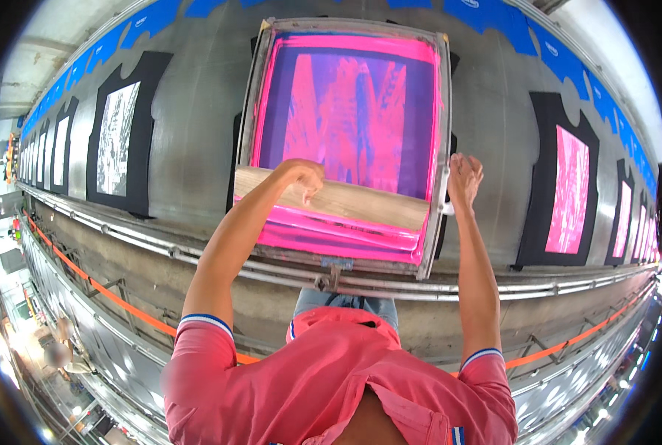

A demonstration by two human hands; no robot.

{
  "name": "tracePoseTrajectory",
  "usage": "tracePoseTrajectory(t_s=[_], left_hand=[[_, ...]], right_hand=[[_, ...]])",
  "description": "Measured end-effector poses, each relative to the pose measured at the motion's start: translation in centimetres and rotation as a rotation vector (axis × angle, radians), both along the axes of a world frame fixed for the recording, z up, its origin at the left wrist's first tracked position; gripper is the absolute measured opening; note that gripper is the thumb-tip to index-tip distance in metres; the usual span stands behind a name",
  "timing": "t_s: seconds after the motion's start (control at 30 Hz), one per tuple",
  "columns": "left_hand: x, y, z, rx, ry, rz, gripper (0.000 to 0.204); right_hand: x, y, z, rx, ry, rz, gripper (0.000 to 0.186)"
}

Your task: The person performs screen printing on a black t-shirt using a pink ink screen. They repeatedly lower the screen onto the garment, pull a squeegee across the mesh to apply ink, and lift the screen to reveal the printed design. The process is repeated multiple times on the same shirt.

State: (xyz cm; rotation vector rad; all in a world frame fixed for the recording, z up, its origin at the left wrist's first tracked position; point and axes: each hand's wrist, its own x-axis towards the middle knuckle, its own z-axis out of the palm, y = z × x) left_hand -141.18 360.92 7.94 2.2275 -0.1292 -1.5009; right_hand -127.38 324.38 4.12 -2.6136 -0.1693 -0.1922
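Note:
A wooden-handled squeegee point(360, 204) lies across the near part of a screen printing frame point(443, 111), tilted slightly down to the right. My left hand point(301, 176) is closed over the squeegee's handle, left of its middle. The mesh point(275, 119) is smeared with bright pink ink, and more pink ink point(301, 236) lies along the near side of the squeegee. My right hand point(465, 176) is beside the frame's right edge with its fingers curled in. What it holds, if anything, is hidden.
Black shirt pieces lie along the long grey table point(190, 96): one on the left point(153, 96) with a white print, one on the right point(538, 178) with a pink print. Blue pieces point(509, 30) line the far edge. Metal rails point(219, 259) run along the near side.

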Motion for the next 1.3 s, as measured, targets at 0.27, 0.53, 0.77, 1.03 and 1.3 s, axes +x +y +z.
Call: tracePoseTrajectory(t_s=[0.27, 0.53, 0.77, 1.03, 1.3], left_hand=[[15.1, 4.9, 4.3, 0.222, -0.682, 0.242, 0.021], [25.9, 15.4, 4.0, 0.369, -0.865, 0.262, 0.033], [24.3, 20.5, 1.3, 0.569, -0.925, 0.257, 0.032], [18.6, 17.7, 0.1, 0.581, -1.01, 0.294, 0.043], [5.2, 12.1, -0.3, 0.481, -1.009, 0.337, 0.045]], right_hand=[[12.3, 13.4, 12.5, -0.475, 0.518, 0.815, 0.048], [25.8, 19.5, 8.6, -0.509, 0.296, 0.625, 0.034], [27.0, 20.4, 5.8, -0.504, 0.156, 0.642, 0.033], [21.6, 18.1, 4.9, -0.422, 0.078, 0.649, 0.021], [8.1, 11.9, 5.5, -0.416, 0.146, 0.682, 0.026]])
